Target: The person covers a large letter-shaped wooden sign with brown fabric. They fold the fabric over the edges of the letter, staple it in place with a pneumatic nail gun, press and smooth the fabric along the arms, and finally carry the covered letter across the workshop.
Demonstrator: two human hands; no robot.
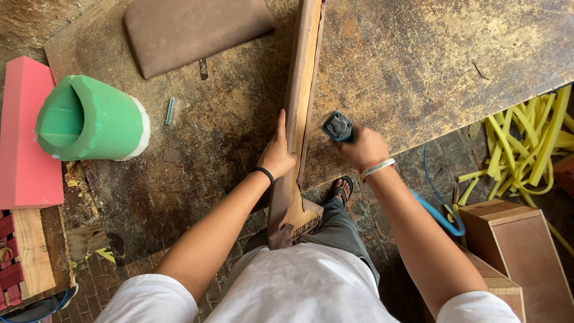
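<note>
Fabric-covered board (302, 78): I'm pinning it at 12 o'clock with my flat, open left hand (278, 152); right hand (362, 146) is gripping the stapler (338, 127); fabric partly wrapped.

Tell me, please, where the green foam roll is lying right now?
In the head view, the green foam roll lies on its side at the left of the workbench, against the pink foam slab and well left of the left hand.

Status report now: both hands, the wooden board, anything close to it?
Left hand pressed flat on fabric-covered wooden board. Right hand grips blue-grey power tool beside board edge. Blue hose trails from tool; nothing blocks board.
</note>
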